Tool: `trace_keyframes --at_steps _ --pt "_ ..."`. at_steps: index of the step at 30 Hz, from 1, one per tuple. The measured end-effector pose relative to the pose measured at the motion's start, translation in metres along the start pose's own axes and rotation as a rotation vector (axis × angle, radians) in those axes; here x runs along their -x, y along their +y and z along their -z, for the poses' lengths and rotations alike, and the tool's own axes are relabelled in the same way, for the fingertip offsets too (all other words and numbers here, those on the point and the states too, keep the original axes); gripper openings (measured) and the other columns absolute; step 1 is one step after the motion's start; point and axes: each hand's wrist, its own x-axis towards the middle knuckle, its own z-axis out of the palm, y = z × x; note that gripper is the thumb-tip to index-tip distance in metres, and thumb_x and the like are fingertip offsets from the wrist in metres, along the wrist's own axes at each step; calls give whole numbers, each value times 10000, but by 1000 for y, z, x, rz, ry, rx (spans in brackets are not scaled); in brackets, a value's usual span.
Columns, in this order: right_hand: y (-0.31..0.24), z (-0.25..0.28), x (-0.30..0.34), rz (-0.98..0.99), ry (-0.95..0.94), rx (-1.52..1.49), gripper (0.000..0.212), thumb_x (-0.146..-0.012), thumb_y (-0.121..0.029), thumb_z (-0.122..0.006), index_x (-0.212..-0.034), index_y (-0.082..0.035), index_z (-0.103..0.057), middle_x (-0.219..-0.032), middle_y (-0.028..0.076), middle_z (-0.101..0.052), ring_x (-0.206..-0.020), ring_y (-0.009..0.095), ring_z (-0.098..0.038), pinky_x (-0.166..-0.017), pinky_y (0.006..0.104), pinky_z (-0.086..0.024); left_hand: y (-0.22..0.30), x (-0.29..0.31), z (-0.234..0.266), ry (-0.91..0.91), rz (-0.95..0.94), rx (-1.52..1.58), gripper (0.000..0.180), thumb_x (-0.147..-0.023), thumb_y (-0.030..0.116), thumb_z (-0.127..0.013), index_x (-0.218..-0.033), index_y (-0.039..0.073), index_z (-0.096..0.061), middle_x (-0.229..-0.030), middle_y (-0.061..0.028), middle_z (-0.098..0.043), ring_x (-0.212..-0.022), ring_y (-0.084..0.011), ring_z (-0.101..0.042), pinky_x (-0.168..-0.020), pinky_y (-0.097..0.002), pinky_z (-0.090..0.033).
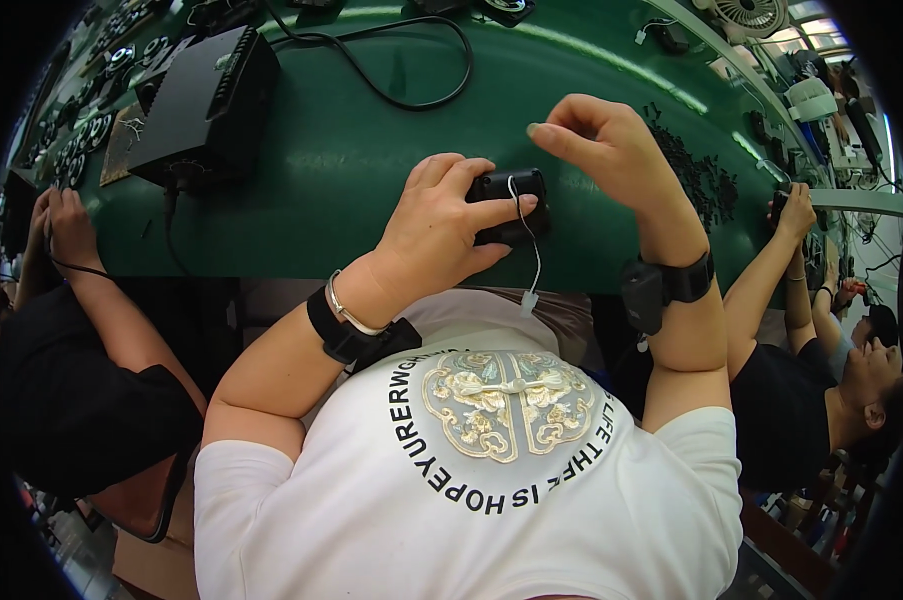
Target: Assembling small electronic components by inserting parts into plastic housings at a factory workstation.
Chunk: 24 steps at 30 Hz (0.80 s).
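Observation:
My left hand [426, 225] is closed on a small black plastic housing [512, 185] on the green table, near its front edge. Its index finger reaches across the top of the housing, over a thin white wire [537, 256]. That wire runs down past the table edge and ends in a small white connector plug [529, 302]. To the right and a little farther away, my right hand [606, 145] is raised above the table, apart from the housing. Its fingers are curled in toward the thumb, and whatever they may hold is too small or hidden to make out.
A black power box [206, 110] with a cable [461, 60] stands at the left. Many small black pieces [699, 175] lie heaped at the right. Round parts [86, 140] cover the far left. Co-workers' hands [71, 225] work at the left and at the right [796, 210].

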Motion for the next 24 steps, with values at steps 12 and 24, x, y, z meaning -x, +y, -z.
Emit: trace_keyframes --at_steps 12,24 --pt "91 -21 134 337 804 334 148 -842 -29 -721 -782 -32 -586 -746 55 -573 -703 200 -536 -661 297 -428 -13 -37 19 -113 -61 2 514 -618 175 -825 -1124 231 -745 -1161 -176 -624 -1059 -349 -580 -901 -405 -510" --pt "57 -46 136 213 954 481 196 -771 21 -721 -744 -59 -545 -725 72 -552 -679 273 -521 -647 367 -417 -136 -286 -33 -52 188 35 494 -681 410 -753 -1150 253 -738 -1022 -143 -697 -964 -326 -651 -904 -383 -511"
